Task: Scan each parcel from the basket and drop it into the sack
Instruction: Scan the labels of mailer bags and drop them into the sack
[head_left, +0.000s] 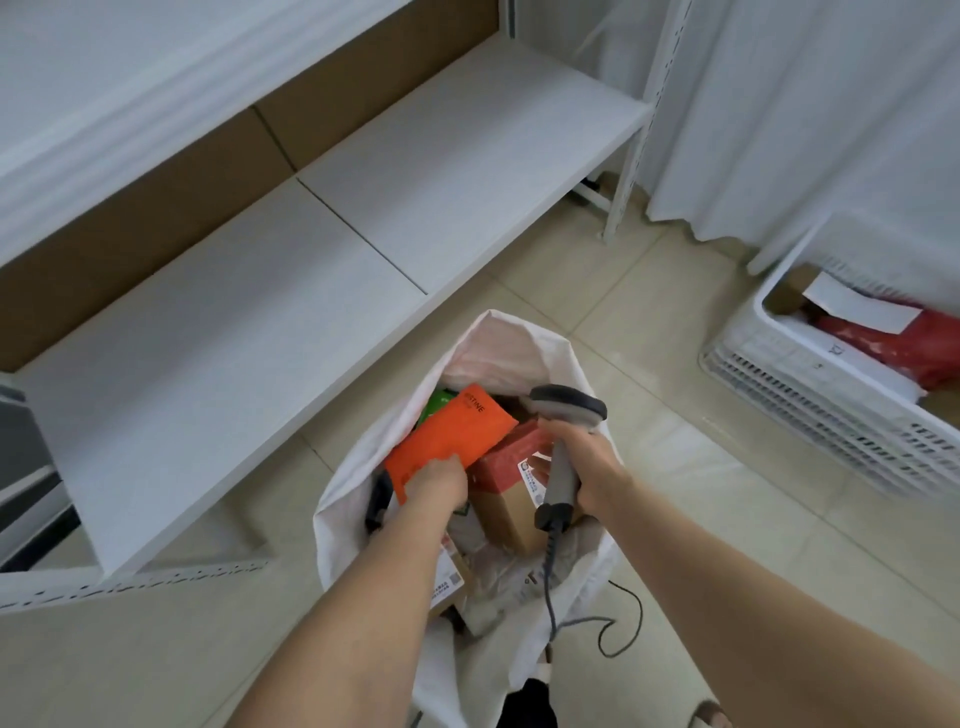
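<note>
That orange parcel (452, 441) looks like a soft padded mailer, so my guess is it's light, a bit floppy and slick on the outside, nothing fragile about it. The left hand (436, 486) has it by the near lower corner, fingers (441, 467) curled and clamped on the edge, which seems the sensible spot (pinch a mailer like this in the middle and it probably just folds). It sits in the mouth of the white sack (343, 499), lower centre of the frame, lying across what's already in there: a brown box (506, 512), a red-topped parcel (511, 457) and a green packet (436, 402) peeking out behind. The sack looks pretty full to me. The right hand (587, 462) is wrapped tight round the handle of the grey scanner (569, 408), its cable (618, 623) trailing onto the floor. Over at the right edge the white basket (810, 374) holds a red bag (909, 348) with a white label and a cardboard box (787, 296), so I'd say there's more to scan.
</note>
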